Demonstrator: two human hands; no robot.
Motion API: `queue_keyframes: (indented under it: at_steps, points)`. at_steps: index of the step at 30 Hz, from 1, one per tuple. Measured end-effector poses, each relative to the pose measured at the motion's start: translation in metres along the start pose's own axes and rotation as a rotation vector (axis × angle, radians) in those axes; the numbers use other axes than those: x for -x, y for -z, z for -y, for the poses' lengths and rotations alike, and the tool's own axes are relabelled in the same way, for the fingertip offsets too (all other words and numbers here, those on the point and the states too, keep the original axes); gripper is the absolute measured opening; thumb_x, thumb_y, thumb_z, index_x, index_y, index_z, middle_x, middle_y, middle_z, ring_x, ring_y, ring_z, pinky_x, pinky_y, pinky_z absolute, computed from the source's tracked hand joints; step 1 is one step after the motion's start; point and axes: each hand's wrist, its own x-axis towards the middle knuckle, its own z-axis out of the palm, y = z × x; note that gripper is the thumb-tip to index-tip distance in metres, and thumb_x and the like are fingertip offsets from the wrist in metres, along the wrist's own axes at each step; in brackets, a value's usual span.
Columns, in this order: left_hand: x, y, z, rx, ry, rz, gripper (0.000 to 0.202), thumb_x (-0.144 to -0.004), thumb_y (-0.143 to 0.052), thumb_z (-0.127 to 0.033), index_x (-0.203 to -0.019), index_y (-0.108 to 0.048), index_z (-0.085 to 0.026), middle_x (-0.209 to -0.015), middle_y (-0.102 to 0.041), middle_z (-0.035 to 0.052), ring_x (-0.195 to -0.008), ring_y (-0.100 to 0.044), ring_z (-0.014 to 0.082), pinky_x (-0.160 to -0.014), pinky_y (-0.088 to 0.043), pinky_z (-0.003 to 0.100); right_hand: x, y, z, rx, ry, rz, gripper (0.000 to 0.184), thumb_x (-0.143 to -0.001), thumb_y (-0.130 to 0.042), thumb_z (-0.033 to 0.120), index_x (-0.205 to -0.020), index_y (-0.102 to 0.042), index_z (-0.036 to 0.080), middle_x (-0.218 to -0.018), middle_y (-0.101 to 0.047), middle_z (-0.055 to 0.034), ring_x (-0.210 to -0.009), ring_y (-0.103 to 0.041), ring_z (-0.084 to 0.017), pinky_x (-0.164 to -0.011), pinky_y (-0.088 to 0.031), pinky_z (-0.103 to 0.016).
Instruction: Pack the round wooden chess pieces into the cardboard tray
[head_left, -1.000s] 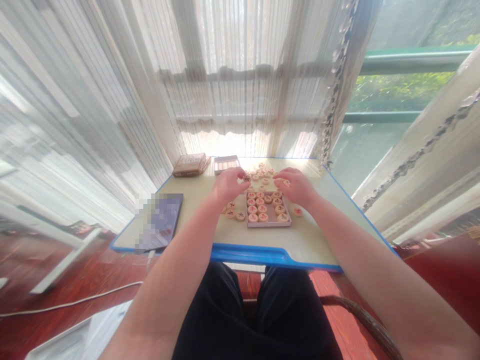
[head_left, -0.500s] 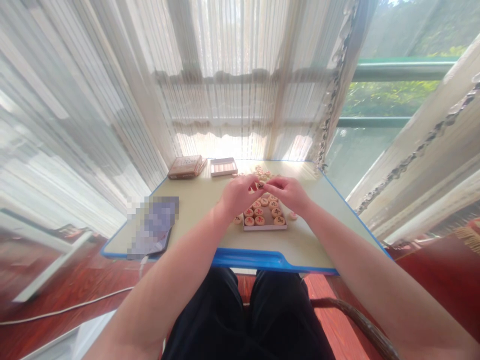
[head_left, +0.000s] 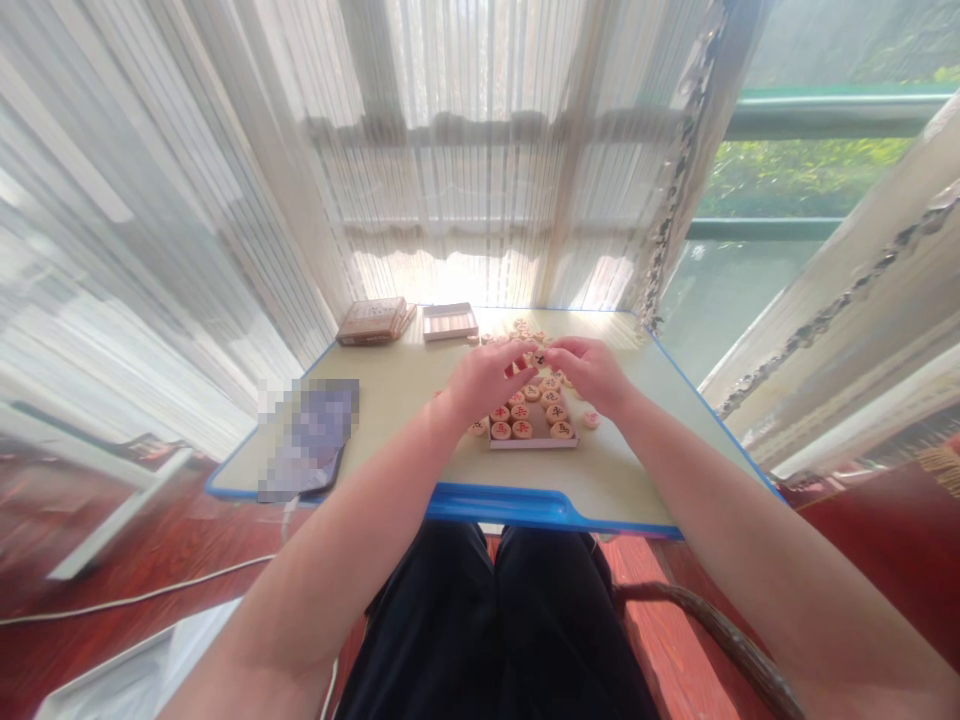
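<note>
A round wooden Chinese chess piece (head_left: 539,357) with a dark character is pinched at the fingertips of my right hand (head_left: 592,372), above the far end of a shallow box (head_left: 534,443). Just left of it, my left hand (head_left: 486,382) is open, its thumb and fingers apart. Inside the box lie several pieces, among them a red-marked piece (head_left: 500,430) at the near left and a black-marked piece (head_left: 561,430) at the near right. My left hand hides part of the box's left side.
Loose pieces (head_left: 523,328) lie in a heap beyond my hands; single ones, such as a red-marked piece (head_left: 591,420), lie beside the box. A second shallow box (head_left: 450,322) and brown flat boxes (head_left: 373,320) stand at the back. A blurred-out device (head_left: 319,440) rests at the left.
My left fingers have come off the chess piece, which now stays with my right hand. The piece has shifted slightly right, and the camera view has tilted a little.
</note>
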Motion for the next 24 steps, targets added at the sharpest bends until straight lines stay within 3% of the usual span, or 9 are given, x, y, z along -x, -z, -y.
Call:
queue_keyframes:
  at_steps: [5,10,15,21,24]
  points:
    - [-0.001,-0.001,0.001,-0.045,0.006,-0.017,0.027,-0.079,-0.063,-0.028,-0.105,-0.065,-0.019,-0.08,-0.07,0.0019,-0.063,-0.059,0.0098,-0.064,-0.047,0.021,0.0,-0.002,0.0,0.018,0.011,0.049,0.03,-0.077,-0.053,0.042,-0.068,-0.067,0.016,-0.056,-0.056,0.0001,-0.056,-0.05,-0.013,-0.054,-0.038,-0.026]
    - [-0.002,0.001,0.002,-0.086,0.094,-0.012,0.025,-0.078,-0.064,-0.028,-0.102,-0.066,-0.019,-0.078,-0.071,0.0017,-0.065,-0.061,0.0112,-0.067,-0.047,0.022,-0.001,-0.001,-0.003,0.105,0.033,-0.073,0.025,-0.076,-0.057,0.038,-0.078,-0.069,0.017,-0.065,-0.063,-0.0012,-0.064,-0.055,-0.015,-0.063,-0.044,-0.028]
    - [-0.002,0.001,0.004,-0.057,0.134,-0.01,0.026,-0.078,-0.065,-0.028,-0.101,-0.067,-0.019,-0.08,-0.072,0.0026,-0.069,-0.064,0.0135,-0.071,-0.049,0.024,-0.001,-0.002,-0.005,0.076,0.044,0.055,0.024,-0.075,-0.061,0.037,-0.086,-0.07,0.017,-0.08,-0.069,-0.0045,-0.072,-0.061,-0.018,-0.068,-0.048,-0.031]
    - [-0.001,-0.001,0.008,0.011,0.143,-0.009,0.026,-0.079,-0.063,-0.023,-0.104,-0.068,-0.019,-0.086,-0.073,0.0039,-0.077,-0.067,0.0167,-0.074,-0.05,0.026,-0.002,-0.008,-0.01,-0.1,-0.026,0.074,0.032,-0.074,-0.065,0.038,-0.098,-0.066,0.016,-0.076,-0.07,-0.0049,-0.059,-0.062,-0.015,-0.058,-0.051,-0.03]
    - [-0.001,-0.002,0.01,0.044,0.166,-0.02,0.027,-0.079,-0.061,-0.021,-0.105,-0.067,-0.019,-0.086,-0.073,0.0035,-0.078,-0.067,0.0169,-0.075,-0.051,0.026,-0.002,-0.008,-0.011,-0.099,0.005,0.056,0.032,-0.074,-0.065,0.037,-0.099,-0.065,0.016,-0.076,-0.07,-0.0044,-0.062,-0.063,-0.015,-0.059,-0.052,-0.029]
